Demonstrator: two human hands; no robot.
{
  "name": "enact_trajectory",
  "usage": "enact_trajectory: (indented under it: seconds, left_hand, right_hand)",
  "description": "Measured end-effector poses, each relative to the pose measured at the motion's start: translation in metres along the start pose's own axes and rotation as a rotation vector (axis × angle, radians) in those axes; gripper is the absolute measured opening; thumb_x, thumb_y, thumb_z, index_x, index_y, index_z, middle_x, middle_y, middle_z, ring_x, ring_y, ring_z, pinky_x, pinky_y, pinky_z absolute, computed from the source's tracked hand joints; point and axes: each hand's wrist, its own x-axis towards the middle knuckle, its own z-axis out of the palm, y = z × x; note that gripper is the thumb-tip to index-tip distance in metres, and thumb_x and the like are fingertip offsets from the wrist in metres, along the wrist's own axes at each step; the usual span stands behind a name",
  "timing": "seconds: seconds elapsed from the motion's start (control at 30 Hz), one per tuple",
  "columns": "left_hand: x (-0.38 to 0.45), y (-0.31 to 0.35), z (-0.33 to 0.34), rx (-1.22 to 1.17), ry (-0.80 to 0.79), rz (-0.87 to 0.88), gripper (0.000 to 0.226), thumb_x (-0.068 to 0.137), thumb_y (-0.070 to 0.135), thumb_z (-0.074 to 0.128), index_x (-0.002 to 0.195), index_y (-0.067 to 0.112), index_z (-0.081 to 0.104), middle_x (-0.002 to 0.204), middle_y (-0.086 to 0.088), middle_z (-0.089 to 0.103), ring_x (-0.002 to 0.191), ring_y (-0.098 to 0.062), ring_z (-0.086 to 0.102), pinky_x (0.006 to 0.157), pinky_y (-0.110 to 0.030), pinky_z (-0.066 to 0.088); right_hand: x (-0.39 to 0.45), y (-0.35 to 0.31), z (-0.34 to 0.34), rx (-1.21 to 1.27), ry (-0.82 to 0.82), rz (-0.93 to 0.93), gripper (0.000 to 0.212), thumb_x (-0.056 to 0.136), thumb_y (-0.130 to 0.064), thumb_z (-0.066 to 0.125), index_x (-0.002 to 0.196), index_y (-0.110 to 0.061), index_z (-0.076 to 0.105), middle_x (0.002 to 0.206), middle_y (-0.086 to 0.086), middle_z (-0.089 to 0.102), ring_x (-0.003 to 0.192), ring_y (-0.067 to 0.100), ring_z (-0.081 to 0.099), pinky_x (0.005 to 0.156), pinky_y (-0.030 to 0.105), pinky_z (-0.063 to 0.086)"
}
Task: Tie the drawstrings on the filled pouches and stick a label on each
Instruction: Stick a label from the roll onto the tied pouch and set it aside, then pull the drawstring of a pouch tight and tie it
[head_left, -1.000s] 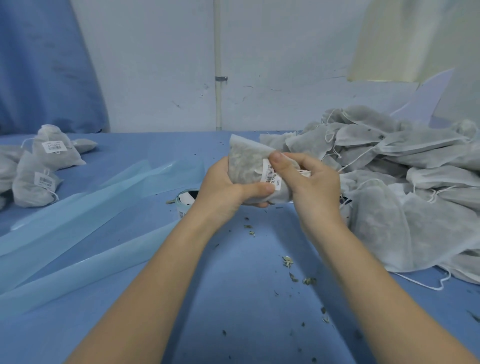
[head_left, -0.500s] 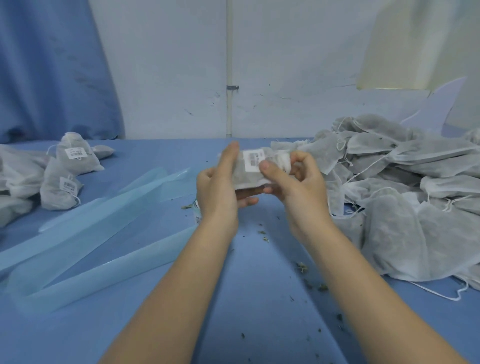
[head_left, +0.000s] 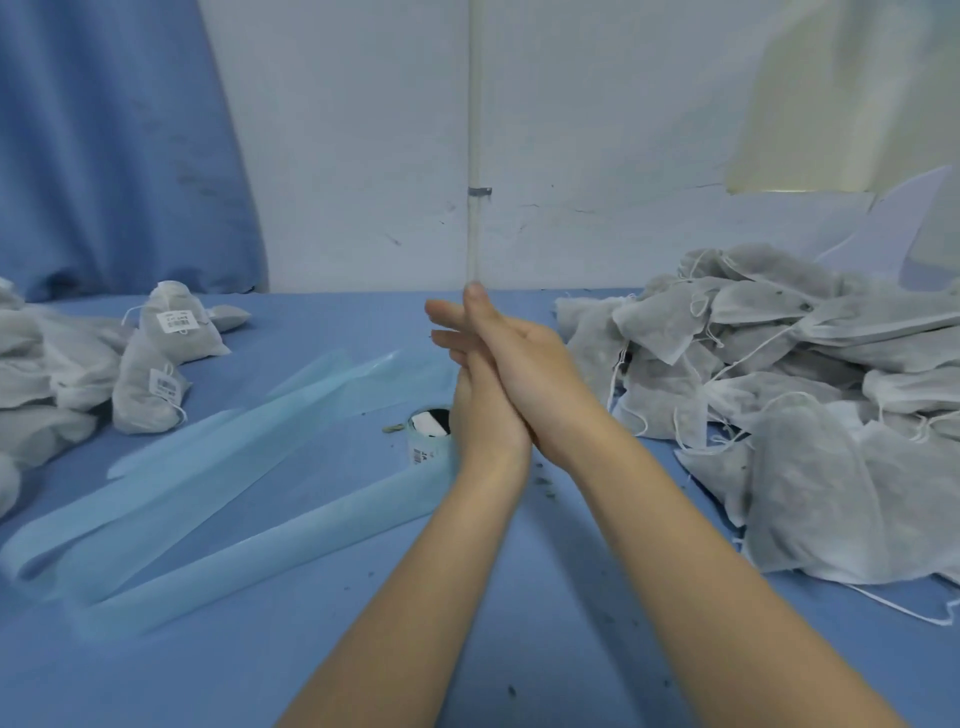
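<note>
Both palms (head_left: 519, 374) together, pouch perhaps between

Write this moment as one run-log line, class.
left hand: flat | right hand: flat against left | pouch: not visible | label roll: on table | unlabelled pile: right

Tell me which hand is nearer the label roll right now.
Left. The left hand has its wrist right beside the label roll, partly overlapping it in view. The right hand is pressed flat against the left, on the side away from the roll.
</note>
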Motion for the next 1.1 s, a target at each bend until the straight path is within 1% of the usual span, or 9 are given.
enact_trajectory:
  seconds: [0.07,0.13,0.23,0.37,0.5,0.67,0.8,0.97,1.1]
  left_hand:
    - [0.001,-0.009,0.0,0.275,-0.044,-0.119,0.038,0.102,0.032,0.028,0.106,0.01,0.058,0.103,-0.014,0.065,0.082,-0.017,0.068,0.061,-0.013,0.05]
    - [-0.006,-0.017,0.002,0.497,-0.209,-0.167,0.031,0.097,0.024,0.033,0.08,0.017,0.058,0.075,-0.002,0.067,0.053,-0.012,0.064,0.046,-0.017,0.046]
    - [-0.011,-0.038,0.017,0.826,-0.423,-0.088,0.019,0.088,0.014,0.044,0.083,0.011,0.062,0.091,-0.01,0.07,0.085,-0.027,0.064,0.069,-0.029,0.048]
    - [-0.008,-0.059,0.042,0.957,-0.459,-0.022,0.029,0.086,0.013,0.048,0.112,0.008,0.059,0.112,-0.012,0.062,0.105,-0.03,0.056,0.082,-0.033,0.047]
    - [0.006,-0.07,0.06,0.929,-0.311,-0.059,0.033,0.085,0.013,0.052,0.116,0.004,0.052,0.117,-0.016,0.054,0.104,-0.033,0.054,0.082,-0.037,0.047]
    - [0.016,-0.075,0.079,0.928,-0.348,-0.071,0.024,0.085,0.022,0.055,0.103,0.006,0.059,0.109,-0.014,0.062,0.103,-0.033,0.057,0.085,-0.039,0.049]
    - [0.015,-0.084,0.094,1.035,-0.4,-0.036,0.026,0.09,0.021,0.046,0.11,0.016,0.061,0.112,-0.009,0.061,0.107,-0.031,0.053,0.085,-0.04,0.049]
    - [0.014,-0.084,0.099,0.976,-0.347,0.007,0.024,0.086,0.014,0.048,0.065,0.021,0.057,0.083,-0.004,0.063,0.08,-0.025,0.057,0.06,-0.026,0.035]
    - [0.018,-0.072,0.09,1.113,-0.406,0.118,0.017,0.085,0.012,0.05,0.075,0.016,0.062,0.075,-0.002,0.051,0.075,-0.025,0.05,0.061,-0.027,0.032]
  right_hand:
    - [-0.007,0.004,-0.016,0.026,0.068,0.007,0.032,0.097,-0.047,0.046,0.098,-0.03,0.073,0.097,-0.018,0.073,0.088,-0.013,0.063,0.079,0.008,0.047]
    - [-0.015,0.01,-0.036,0.046,0.145,0.01,0.028,0.099,-0.034,0.049,0.095,-0.02,0.073,0.089,-0.012,0.073,0.076,-0.007,0.065,0.067,0.007,0.048]
    - [-0.028,0.024,-0.064,0.008,0.227,0.035,0.025,0.098,-0.022,0.052,0.083,-0.02,0.072,0.08,-0.005,0.072,0.075,0.005,0.063,0.068,0.015,0.05]
    - [-0.04,0.044,-0.092,0.014,0.33,0.073,0.031,0.095,-0.012,0.053,0.074,-0.023,0.073,0.076,-0.007,0.072,0.077,0.008,0.064,0.072,0.02,0.052]
    - [-0.039,0.057,-0.111,-0.039,0.401,0.102,0.041,0.092,-0.015,0.056,0.06,-0.032,0.075,0.072,-0.012,0.072,0.074,0.006,0.063,0.081,0.03,0.053]
    - [-0.034,0.068,-0.123,-0.12,0.546,0.125,0.04,0.087,-0.02,0.059,0.06,-0.046,0.072,0.078,-0.008,0.074,0.091,0.021,0.068,0.094,0.046,0.05]
    - [-0.032,0.071,-0.131,-0.136,0.603,0.152,0.043,0.085,-0.02,0.057,0.055,-0.048,0.07,0.062,-0.016,0.068,0.075,0.015,0.063,0.09,0.046,0.052]
    - [-0.034,0.072,-0.129,-0.269,0.622,0.129,0.029,0.086,-0.021,0.057,0.064,-0.033,0.073,0.079,-0.011,0.072,0.089,0.011,0.066,0.086,0.028,0.05]
    - [-0.036,0.069,-0.132,-0.28,0.611,0.118,0.023,0.089,-0.019,0.055,0.079,-0.025,0.075,0.078,-0.013,0.07,0.088,0.009,0.064,0.085,0.025,0.048]
